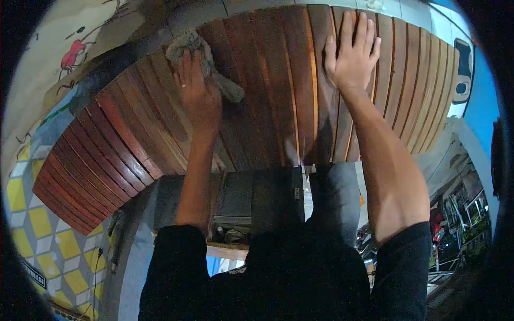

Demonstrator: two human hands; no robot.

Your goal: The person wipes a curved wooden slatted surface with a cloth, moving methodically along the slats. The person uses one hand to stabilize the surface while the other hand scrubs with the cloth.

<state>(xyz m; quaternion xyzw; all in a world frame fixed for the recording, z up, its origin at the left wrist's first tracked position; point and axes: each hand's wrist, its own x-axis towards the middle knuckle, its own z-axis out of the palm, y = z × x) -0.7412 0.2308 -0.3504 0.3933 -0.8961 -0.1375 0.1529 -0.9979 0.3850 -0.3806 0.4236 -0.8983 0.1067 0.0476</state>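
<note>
A long surface of wooden slats (262, 64) stretches across the view, darker and reddish at the left, paler at the right. My left hand (197, 91) presses a bunched grey-brown rag (229, 89) against the slats, its fingers lying over the cloth. A ring shows on one finger. Part of the rag trails out to the right of that hand. Farther right, my right hand (353, 56) lies flat on the slats near their far edge, fingers spread and holding nothing.
Glossy dark red slats (101, 155) curve down at the left end. Beyond them is a wall patterned in yellow, white and grey (45, 230). Below the slats is a shelf (230, 235) with objects. Cluttered metal items (460, 219) stand at the right, near a blue wall (482, 112).
</note>
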